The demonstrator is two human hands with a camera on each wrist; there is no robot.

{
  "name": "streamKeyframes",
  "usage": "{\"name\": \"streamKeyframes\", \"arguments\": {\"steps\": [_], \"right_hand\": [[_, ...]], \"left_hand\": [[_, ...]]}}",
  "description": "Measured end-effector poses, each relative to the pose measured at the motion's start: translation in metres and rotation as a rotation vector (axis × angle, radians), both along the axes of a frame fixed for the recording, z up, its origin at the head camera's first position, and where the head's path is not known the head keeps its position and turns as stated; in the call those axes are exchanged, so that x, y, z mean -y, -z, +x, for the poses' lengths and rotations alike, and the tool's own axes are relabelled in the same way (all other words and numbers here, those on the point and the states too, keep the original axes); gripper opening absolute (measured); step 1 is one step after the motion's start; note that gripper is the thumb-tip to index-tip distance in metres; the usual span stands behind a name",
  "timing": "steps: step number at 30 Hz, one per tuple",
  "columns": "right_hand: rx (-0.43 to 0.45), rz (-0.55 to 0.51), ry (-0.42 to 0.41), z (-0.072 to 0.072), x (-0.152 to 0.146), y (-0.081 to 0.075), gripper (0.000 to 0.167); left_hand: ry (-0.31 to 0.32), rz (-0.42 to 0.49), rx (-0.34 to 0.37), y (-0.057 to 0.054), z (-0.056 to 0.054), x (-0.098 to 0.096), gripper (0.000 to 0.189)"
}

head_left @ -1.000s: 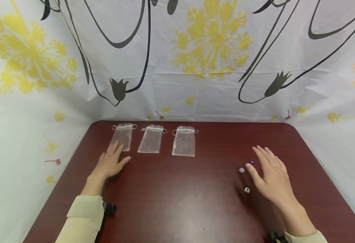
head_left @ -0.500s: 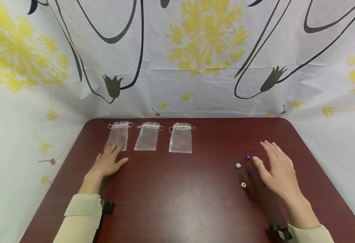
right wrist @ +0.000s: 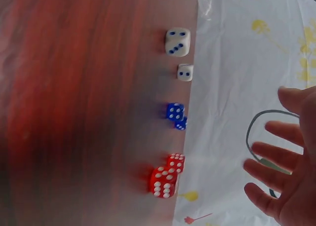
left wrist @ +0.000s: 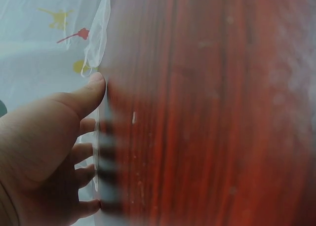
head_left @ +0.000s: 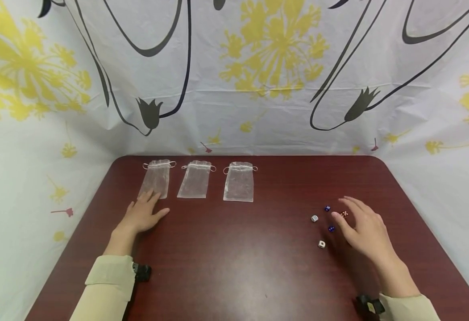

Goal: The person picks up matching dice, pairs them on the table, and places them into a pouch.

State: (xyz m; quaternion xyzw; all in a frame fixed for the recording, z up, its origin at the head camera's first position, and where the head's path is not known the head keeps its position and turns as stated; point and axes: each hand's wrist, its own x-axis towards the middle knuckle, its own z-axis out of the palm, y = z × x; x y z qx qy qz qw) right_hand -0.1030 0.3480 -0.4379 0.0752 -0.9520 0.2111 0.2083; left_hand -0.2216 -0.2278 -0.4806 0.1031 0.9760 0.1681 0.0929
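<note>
My left hand lies flat at the left, its fingertips over the lower end of the leftmost sheer drawstring bag; it grips nothing. On the right, my right hand hovers above the table with loosely bent fingers and nothing in them. Under and beside it are small dice: white dice, blue dice and a red die. From the right wrist, two white, two blue and two red dice show in a line, apart from the fingers. The hand hides part of the head view there.
Two more sheer drawstring bags, a middle one and a right one, lie flat near the back edge of the dark red table. A white patterned cloth hangs behind the table and along its sides.
My right hand first shifts slightly right, then its fingers bend and their tips come down nearer the dice, baring more of the red die. My left hand stays by the leftmost bag.
</note>
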Motion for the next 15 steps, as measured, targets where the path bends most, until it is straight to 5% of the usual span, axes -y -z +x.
{"name": "streamKeyframes", "arguments": {"steps": [15], "right_hand": [[0.068,0.040,-0.039,0.009,-0.014,0.027,0.035]], "left_hand": [[0.010,0.000,-0.015,-0.003,0.004,-0.001,0.075]]}}
